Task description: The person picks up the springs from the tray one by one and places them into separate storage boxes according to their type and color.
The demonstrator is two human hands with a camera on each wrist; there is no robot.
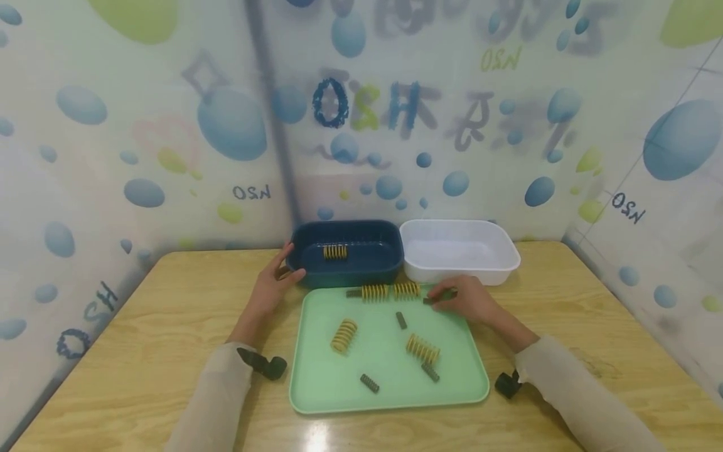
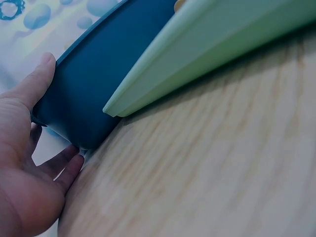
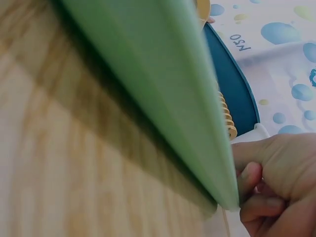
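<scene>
My left hand (image 1: 272, 287) holds the left end of a dark blue bin (image 1: 350, 276), thumb at the near side and fingers around the end wall. One gold spring (image 1: 336, 252) lies inside the bin. At the back right corner of a green tray (image 1: 339, 402), my right hand (image 1: 467, 300) pinches a small dark spring (image 1: 428, 301), mostly hidden by the fingers. In the right wrist view, the tray's side hides the fingertips of that hand (image 3: 276, 182). Large gold springs (image 1: 344, 336) and small dark springs (image 1: 369, 383) lie scattered on the tray.
A white bin (image 1: 460, 276) stands right of the blue one, both behind the tray near the wall. Along the tray's back edge are two gold springs (image 1: 407, 290) and a dark spring (image 1: 354, 293). The wooden table (image 1: 169, 326) extends on both sides.
</scene>
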